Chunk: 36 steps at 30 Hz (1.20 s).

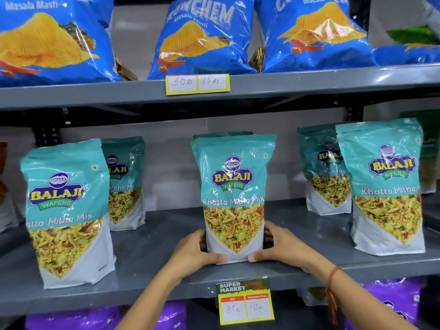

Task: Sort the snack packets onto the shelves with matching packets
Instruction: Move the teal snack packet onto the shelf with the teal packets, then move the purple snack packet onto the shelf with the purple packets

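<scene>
A teal Khatta Mitha Mix packet (234, 198) is stood upright on the grey middle shelf (152, 253), cradled at its base between the two hands. It is faced label-forward, near the shelf's front edge, and a second teal packet (222, 135) of the same kind is seen just behind it, only its top edge showing. The spot appears chosen because every packet on this shelf matches: further teal packets are stood to the left of the left hand (192, 252) and to the right of the right hand (281, 246), each pair ranged one behind the other.

The left hand is curled against the packet's lower left side, its thumb laid across the front bottom corner. The right hand is set likewise on the lower right side, thumb on the front corner, fingers wrapped out of sight behind. Both hands are half closed round the packet, so it is judged to be grasped lightly and steadied rather than squeezed; whether its base is fully rested on the shelf cannot be told.

Above the hands, blue chip bags (202, 36) are kept on the upper shelf (309, 82); below the hands, purple packets (390, 298) are glimpsed. A price tag (245, 303) is hung from the shelf edge just beneath the wrists.
</scene>
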### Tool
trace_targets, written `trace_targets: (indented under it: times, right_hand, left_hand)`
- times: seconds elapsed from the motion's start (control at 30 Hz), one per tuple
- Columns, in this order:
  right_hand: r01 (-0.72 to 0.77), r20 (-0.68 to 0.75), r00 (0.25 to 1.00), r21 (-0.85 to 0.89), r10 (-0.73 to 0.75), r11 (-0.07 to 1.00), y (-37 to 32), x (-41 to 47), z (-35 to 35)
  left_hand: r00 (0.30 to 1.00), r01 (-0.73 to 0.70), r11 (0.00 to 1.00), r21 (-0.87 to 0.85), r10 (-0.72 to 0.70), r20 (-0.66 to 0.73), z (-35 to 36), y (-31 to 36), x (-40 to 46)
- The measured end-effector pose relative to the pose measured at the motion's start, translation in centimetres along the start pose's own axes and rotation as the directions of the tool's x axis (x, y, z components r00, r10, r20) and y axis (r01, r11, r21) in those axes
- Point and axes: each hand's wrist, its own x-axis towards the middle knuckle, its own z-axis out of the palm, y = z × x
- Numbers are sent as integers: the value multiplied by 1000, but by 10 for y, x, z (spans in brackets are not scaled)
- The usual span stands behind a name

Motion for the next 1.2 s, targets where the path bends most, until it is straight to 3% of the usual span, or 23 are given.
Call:
trace_targets:
  times: [0.13, 0.23, 0.47, 0.6, 0.8, 0.97, 1.07, 1.13, 1.2]
  right_hand:
    - [42, -55, 998, 153, -34, 987, -7, -10, 4]
    - [137, -198, 976, 224, -93, 965, -20, -22, 11]
    - [338, -573, 816, 366, -77, 867, -74, -52, 41]
    - [416, -651, 745, 277, -150, 866, -101, -76, 87]
    - [440, -556, 775, 134, -300, 888, -90, -116, 179]
    - [259, -405, 903, 238, -147, 936, -22, -111, 251]
    - [40, -258, 965, 304, 42, 952, 28, -96, 289]
    - [-120, -128, 977, 337, 172, 934, 60, -85, 312]
    - [-226, 8, 972, 320, 236, 920, 91, -72, 333]
  left_hand:
    - [997, -38, 999, -30, 35, -75, -5, 6, -12]
    - [986, -81, 996, -35, 75, -150, -13, 13, -27]
    - [913, -231, 968, -94, 183, -366, -36, 21, -84]
    - [847, -262, 960, -95, 181, -499, -50, -1, -116]
    - [780, -134, 969, -209, -27, -625, -55, -73, -163]
    - [762, 54, 963, -266, -211, -612, -40, -163, -185]
    - [803, 201, 941, -271, -317, -505, -25, -222, -192]
    - [842, 313, 910, -273, -398, -364, -12, -259, -192]
    - [831, 439, 850, -290, -507, -229, 0, -303, -186]
